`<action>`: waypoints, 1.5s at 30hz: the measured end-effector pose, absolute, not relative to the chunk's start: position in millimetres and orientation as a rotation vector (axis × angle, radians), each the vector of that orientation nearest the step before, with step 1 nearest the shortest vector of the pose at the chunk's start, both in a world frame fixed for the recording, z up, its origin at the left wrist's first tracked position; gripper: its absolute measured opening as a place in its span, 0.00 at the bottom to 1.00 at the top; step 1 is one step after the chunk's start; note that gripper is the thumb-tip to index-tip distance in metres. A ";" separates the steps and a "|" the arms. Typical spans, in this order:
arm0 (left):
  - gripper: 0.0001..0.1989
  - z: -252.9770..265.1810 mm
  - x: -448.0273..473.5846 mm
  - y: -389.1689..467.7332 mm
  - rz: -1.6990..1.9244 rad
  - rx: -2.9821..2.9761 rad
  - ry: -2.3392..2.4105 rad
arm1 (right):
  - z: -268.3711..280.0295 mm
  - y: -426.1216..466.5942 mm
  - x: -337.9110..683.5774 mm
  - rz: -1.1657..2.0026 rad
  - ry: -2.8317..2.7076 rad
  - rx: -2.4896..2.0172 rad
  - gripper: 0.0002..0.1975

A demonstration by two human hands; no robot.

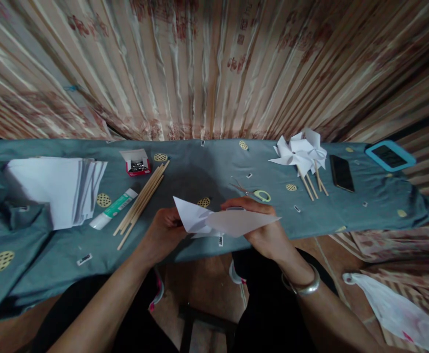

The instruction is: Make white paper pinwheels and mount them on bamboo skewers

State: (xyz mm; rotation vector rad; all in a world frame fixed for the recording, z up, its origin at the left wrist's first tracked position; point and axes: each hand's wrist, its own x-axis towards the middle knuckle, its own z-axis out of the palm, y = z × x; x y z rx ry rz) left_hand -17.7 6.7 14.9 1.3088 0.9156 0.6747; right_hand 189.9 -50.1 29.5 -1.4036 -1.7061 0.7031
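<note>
A white paper pinwheel [236,221] with folded blades is held between my two hands above the near edge of the table. My left hand [168,230] grips its left side, the fingers curled and partly hidden behind the paper. On the other side my right hand [264,230] is closed around it, with fingers behind the blade and a bracelet at the wrist. Just beyond the right hand lie scissors [262,195] with pale green handles. Several wooden sticks [141,201] lie to the left of my left hand.
A glue stick [114,209], an open red box of small metal pieces [138,164] and a stack of white paper [49,191] lie left. Finished-looking pinwheels on sticks [302,153], a black phone [342,173] and a blue-framed device [391,155] lie right. Curtains [214,73] hang behind.
</note>
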 end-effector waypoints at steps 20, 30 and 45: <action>0.04 -11.4 -13.5 8.7 0.690 1.166 0.960 | 19.1 -35.4 193.7 0.972 -1.532 -1.383 0.16; 0.11 -13.3 -23.2 14.3 0.706 1.401 0.969 | 19.1 -21.9 205.9 1.021 -1.616 -1.379 0.10; 0.14 -18.4 -25.7 15.8 0.692 1.186 1.095 | 15.2 4.4 221.8 1.162 -1.138 -1.271 0.22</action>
